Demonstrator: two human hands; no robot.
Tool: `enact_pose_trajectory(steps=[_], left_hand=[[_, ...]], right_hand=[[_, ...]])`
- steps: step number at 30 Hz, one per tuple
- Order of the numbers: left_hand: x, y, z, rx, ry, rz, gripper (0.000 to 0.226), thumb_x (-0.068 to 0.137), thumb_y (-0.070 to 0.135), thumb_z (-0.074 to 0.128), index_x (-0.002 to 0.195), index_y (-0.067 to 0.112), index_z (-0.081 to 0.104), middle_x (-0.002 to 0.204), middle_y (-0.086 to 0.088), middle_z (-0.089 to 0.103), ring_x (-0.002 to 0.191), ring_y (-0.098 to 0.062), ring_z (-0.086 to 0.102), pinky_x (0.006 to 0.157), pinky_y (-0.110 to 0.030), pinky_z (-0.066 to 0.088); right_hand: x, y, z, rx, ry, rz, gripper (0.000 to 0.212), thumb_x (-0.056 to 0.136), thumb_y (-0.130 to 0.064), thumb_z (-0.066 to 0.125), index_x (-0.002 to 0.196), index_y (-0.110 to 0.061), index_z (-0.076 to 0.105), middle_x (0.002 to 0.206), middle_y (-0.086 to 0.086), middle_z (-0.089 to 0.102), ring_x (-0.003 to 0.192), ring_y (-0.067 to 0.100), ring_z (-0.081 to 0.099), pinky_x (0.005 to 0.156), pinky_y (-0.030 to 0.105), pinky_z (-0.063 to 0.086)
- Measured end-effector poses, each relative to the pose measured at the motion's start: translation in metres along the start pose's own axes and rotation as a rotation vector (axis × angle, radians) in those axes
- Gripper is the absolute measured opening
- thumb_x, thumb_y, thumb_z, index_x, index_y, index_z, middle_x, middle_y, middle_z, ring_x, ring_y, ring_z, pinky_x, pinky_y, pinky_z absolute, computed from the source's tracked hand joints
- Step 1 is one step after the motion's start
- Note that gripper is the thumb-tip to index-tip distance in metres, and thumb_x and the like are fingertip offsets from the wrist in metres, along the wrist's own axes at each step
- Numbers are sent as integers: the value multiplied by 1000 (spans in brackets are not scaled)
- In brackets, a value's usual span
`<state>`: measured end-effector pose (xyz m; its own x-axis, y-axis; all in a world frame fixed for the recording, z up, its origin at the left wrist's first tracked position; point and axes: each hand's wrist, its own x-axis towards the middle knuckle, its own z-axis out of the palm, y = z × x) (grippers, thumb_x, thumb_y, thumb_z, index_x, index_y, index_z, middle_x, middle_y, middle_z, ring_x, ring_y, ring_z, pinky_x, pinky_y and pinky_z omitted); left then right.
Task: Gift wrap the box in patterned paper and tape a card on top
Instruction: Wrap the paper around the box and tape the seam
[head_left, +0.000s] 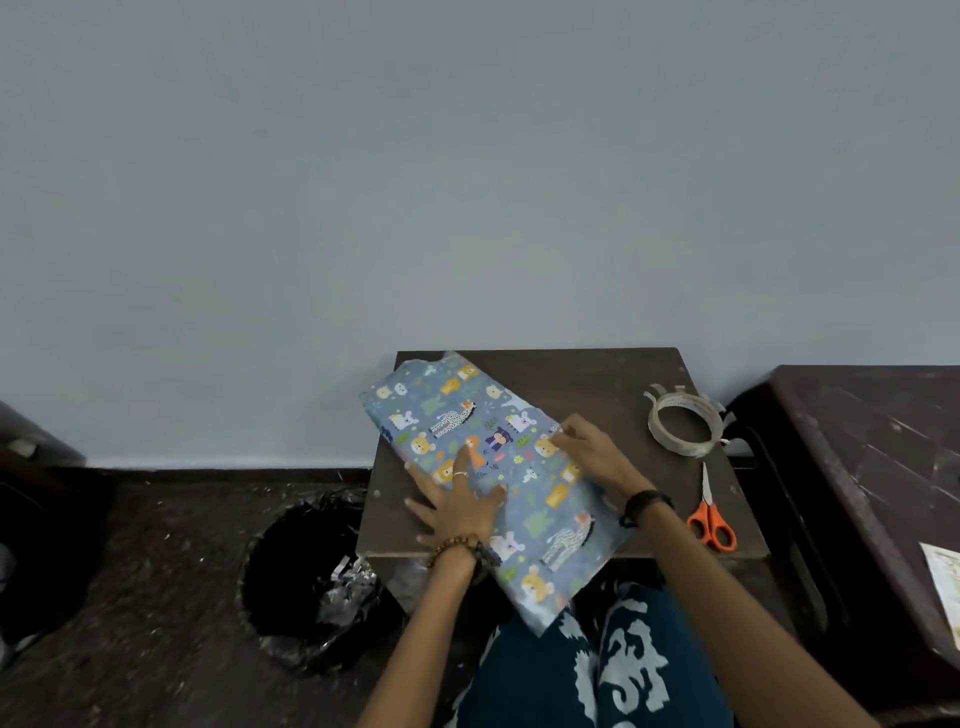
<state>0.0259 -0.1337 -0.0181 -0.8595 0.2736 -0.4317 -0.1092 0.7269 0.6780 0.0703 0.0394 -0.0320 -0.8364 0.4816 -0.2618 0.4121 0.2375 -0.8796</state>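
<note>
The left hand (457, 501) is lying flat with fingers spread, pressing down on the patterned paper (467, 431), while the right hand (589, 449) is curling its fingertips over the paper's right edge, seemingly pinching or tucking it. The paper is lying diagonally across the small dark table (587, 379), its near end overhanging toward the person's lap. The box is presumably sitting under the paper, though it is not showing. A tape roll (683, 423) and orange-handled scissors (711, 519) are waiting to the right, apart from the paper. I am judging the long fold as under way; taping the seam, closing the ends and adding the card are all remaining; no card is clearly showing
</note>
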Motion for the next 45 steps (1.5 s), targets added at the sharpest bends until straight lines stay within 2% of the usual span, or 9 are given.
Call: enact_pose_trajectory(steps=[10, 13, 16, 21, 24, 29, 34, 38, 45], left_hand=[[-31, 13, -7, -588, -41, 34, 76, 87, 32, 62, 147, 34, 14, 155, -7, -9, 141, -26, 18, 105, -38, 31], [-37, 23, -4, -677, -23, 20, 83, 81, 44, 66, 147, 22, 21, 156, -5, -1, 141, -24, 18, 109, -37, 25], [-28, 32, -5, -810, -104, -61, 111, 47, 75, 74, 131, 8, 49, 133, -10, 53, 121, -26, 51, 104, -41, 39], [-20, 28, -10, -940, -221, -144, 74, 65, 68, 65, 115, 14, 59, 112, -10, 64, 97, -26, 63, 77, -41, 55], [17, -3, 7, -787, -91, -167, 120, 37, 74, 75, 134, 10, 43, 132, -8, 49, 111, -30, 56, 88, -46, 52], [-19, -10, -22, -494, -28, -139, 33, 82, 22, 68, 101, -2, 55, 105, -15, 56, 90, -28, 54, 71, -33, 44], [-8, -12, -31, -150, -15, -87, 24, 89, 23, 61, 77, 4, 52, 93, -12, 51, 85, -26, 52, 80, -35, 44], [10, -1, -47, 153, 87, 1, 28, 95, 16, 43, 115, 2, 56, 121, -21, 56, 110, -34, 54, 85, -34, 42], [14, 12, -39, 556, 99, 368, 32, 92, 3, 35, 113, 13, 57, 118, -13, 61, 118, -30, 51, 99, -42, 35]], right_hand=[[-54, -40, -6, 463, -15, 36, 21, 90, -8, 57, 73, -14, 46, 69, 1, 54, 54, 6, 55, 55, 19, 45], [-66, -64, -14, 251, 44, -207, 14, 85, -5, 60, 78, -9, 49, 81, 7, 58, 71, 10, 56, 67, 26, 42], [-77, -77, -13, -252, 114, -421, 14, 82, -15, 62, 91, -7, 56, 96, 10, 61, 88, 20, 55, 78, 35, 41], [-98, -70, 28, -616, 51, -471, 22, 90, -22, 54, 107, -9, 52, 114, 8, 52, 102, 25, 51, 80, 35, 38], [-104, -51, 48, -526, -99, -459, 19, 85, -23, 61, 99, -11, 55, 111, 5, 57, 101, 25, 55, 82, 36, 42], [-103, -28, 36, -191, 107, -206, 26, 93, -16, 52, 118, -17, 55, 120, 0, 55, 103, 17, 56, 81, 25, 41], [-106, -7, 41, -158, 21, -13, 42, 87, -20, 60, 126, -21, 44, 112, -2, 61, 100, 20, 60, 82, 30, 45], [-118, -5, 70, -56, 113, -50, 31, 87, -13, 59, 117, -16, 51, 82, 0, 64, 73, 15, 62, 71, 30, 50], [-130, -11, 106, -95, -32, -151, 41, 90, -15, 45, 129, -27, 48, 85, 10, 70, 78, 25, 64, 75, 43, 51]])
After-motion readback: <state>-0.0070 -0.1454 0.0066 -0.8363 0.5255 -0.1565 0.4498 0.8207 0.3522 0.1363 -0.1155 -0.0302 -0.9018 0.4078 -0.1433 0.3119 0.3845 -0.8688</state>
